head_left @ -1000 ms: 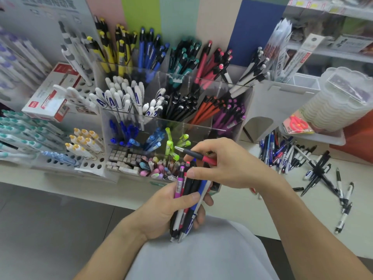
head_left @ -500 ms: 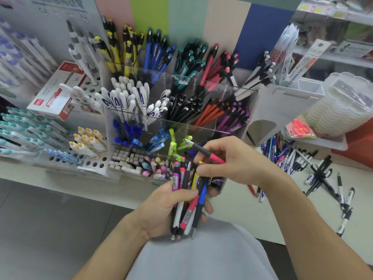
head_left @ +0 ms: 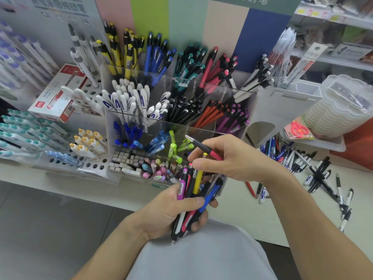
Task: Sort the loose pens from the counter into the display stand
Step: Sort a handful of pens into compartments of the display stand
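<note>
Head cam: left hand grips mixed-colour pen bunch; right hand pinches black/red pen w/ silver tip.

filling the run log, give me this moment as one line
left hand: grips pen bundle | right hand: holds red-black pen, pinches yellow pen in bundle | display stand: behind hands | loose pens: on counter

A white, flat counter carries a clear acrylic display stand with colour-sorted pens upright in its compartments. Just left of it stand white perforated pen racks and a red-and-white cardboard box. On the right, a loose heap of black, white and blue pens lies scattered beside a stack of translucent plastic tubs.
</note>
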Tool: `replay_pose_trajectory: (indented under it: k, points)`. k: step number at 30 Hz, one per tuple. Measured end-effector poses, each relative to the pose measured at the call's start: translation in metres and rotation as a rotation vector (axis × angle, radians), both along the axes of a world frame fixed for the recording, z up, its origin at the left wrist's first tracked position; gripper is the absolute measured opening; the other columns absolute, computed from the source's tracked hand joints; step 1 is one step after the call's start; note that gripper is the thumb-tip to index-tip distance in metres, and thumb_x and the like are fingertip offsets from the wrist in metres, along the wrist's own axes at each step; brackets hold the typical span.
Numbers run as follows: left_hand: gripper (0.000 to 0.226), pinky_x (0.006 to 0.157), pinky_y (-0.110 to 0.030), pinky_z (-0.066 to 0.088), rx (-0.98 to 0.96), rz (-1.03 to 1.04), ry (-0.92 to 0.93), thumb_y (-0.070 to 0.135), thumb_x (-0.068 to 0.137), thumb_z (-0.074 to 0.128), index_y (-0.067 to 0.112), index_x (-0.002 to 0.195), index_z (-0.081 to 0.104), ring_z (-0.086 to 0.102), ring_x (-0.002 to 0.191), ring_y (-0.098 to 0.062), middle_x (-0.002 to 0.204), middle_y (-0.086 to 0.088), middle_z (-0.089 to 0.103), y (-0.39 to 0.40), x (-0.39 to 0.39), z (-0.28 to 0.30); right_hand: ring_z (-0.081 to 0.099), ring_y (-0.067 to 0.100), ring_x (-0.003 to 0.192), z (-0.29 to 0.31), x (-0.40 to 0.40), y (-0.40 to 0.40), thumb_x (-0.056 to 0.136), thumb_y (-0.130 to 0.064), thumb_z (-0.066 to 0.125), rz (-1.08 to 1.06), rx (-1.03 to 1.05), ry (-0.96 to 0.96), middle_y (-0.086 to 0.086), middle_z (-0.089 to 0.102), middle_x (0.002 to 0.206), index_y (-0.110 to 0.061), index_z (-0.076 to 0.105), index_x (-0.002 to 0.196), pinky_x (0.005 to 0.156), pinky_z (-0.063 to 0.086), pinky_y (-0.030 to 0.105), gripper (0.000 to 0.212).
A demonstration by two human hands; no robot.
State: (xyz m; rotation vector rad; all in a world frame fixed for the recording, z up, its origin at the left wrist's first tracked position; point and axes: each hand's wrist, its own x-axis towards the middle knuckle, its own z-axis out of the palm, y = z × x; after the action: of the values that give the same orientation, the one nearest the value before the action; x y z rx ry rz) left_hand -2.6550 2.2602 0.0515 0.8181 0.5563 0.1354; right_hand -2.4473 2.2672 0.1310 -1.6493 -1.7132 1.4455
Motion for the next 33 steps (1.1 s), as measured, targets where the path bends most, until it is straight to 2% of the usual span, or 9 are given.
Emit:
replay_pose_trajectory:
  k: [2,5,7,11,17,22,26,30,33]
  points:
    - [0.035,0.058,-0.035,0.041,0.014,0.016,0.011,0.029,0.092,0.069,0.003,0.115,0.064,0.053,0.063,-0.027,0.078,-0.021,0.058,0.0,0.0,0.0,0.062,-0.001,0.056,0.0,-0.001,0.001,0.089,-0.037,0.075,-0.023,0.031,-0.08,-0.009,0.062,0.063,-0.022,0.073,0.099,0.058,0.047,0.015,0.018]
    - [0.031,0.058,-0.034,0.042,0.002,0.074,0.012,0.026,0.093,0.068,0.003,0.113,0.065,0.051,0.062,-0.026,0.076,-0.019,0.059,-0.002,0.0,0.0,0.05,-0.003,0.053,-0.007,0.002,0.0,0.078,-0.051,0.08,-0.133,0.112,-0.284,-0.012,0.059,0.068,-0.028,0.069,0.096,0.051,0.04,0.014,0.031]
    - [0.027,0.055,-0.032,0.046,-0.017,0.136,0.002,0.023,0.092,0.066,0.003,0.11,0.066,0.05,0.061,-0.026,0.078,-0.02,0.059,-0.002,0.001,0.001,0.051,-0.003,0.054,-0.009,0.004,-0.003,0.073,-0.055,0.082,-0.186,0.094,-0.289,-0.009,0.067,0.078,-0.028,0.066,0.095,0.053,0.041,0.012,0.038]
    - [0.03,0.053,-0.03,0.05,-0.11,0.245,-0.048,0.022,0.094,0.057,-0.002,0.112,0.059,0.057,0.061,-0.023,0.081,-0.013,0.067,-0.004,0.005,0.004,0.049,-0.002,0.053,-0.007,0.001,-0.014,0.067,-0.045,0.091,-0.24,0.164,-0.214,-0.007,0.067,0.083,-0.031,0.064,0.09,0.055,0.041,0.013,0.038]
    - [0.021,0.061,-0.036,0.052,-0.125,0.295,-0.059,0.016,0.09,0.062,0.009,0.107,0.072,0.061,0.074,-0.028,0.097,-0.018,0.068,-0.006,0.009,0.003,0.055,0.007,0.068,-0.012,-0.007,-0.015,0.086,-0.049,0.075,-0.147,0.149,-0.437,-0.007,0.061,0.081,-0.027,0.072,0.092,0.055,0.041,0.017,0.023]
    - [0.027,0.064,-0.037,0.053,-0.062,0.276,-0.015,0.02,0.09,0.063,0.008,0.113,0.069,0.06,0.076,-0.029,0.1,-0.018,0.069,-0.008,0.008,-0.001,0.055,0.007,0.074,-0.01,-0.001,-0.017,0.084,-0.047,0.077,-0.137,0.129,-0.339,-0.006,0.061,0.083,-0.029,0.071,0.081,0.058,0.043,0.018,0.019]
    - [0.032,0.06,-0.029,0.052,-0.004,0.189,0.001,0.029,0.098,0.056,0.004,0.117,0.061,0.063,0.068,-0.021,0.086,-0.009,0.071,-0.008,0.006,0.007,0.043,0.004,0.051,-0.005,0.002,-0.019,0.092,-0.04,0.071,-0.185,0.147,-0.186,-0.021,0.052,0.058,-0.025,0.064,0.078,0.053,0.037,0.015,0.021]
    - [0.047,0.068,-0.033,0.052,0.067,0.06,0.032,0.038,0.094,0.055,0.001,0.123,0.057,0.063,0.074,-0.024,0.088,-0.005,0.072,-0.009,0.003,0.008,0.054,-0.001,0.054,-0.002,-0.004,-0.017,0.097,-0.033,0.066,-0.126,0.159,-0.161,-0.02,0.058,0.064,-0.026,0.069,0.097,0.055,0.043,0.016,0.007]
    - [0.052,0.07,-0.034,0.051,0.105,0.017,0.039,0.042,0.091,0.059,-0.001,0.12,0.057,0.061,0.072,-0.024,0.088,-0.003,0.071,-0.01,0.003,0.008,0.059,0.003,0.058,-0.003,-0.01,-0.016,0.095,-0.037,0.069,0.001,0.131,-0.225,-0.012,0.062,0.069,-0.029,0.073,0.105,0.056,0.045,0.02,0.014]
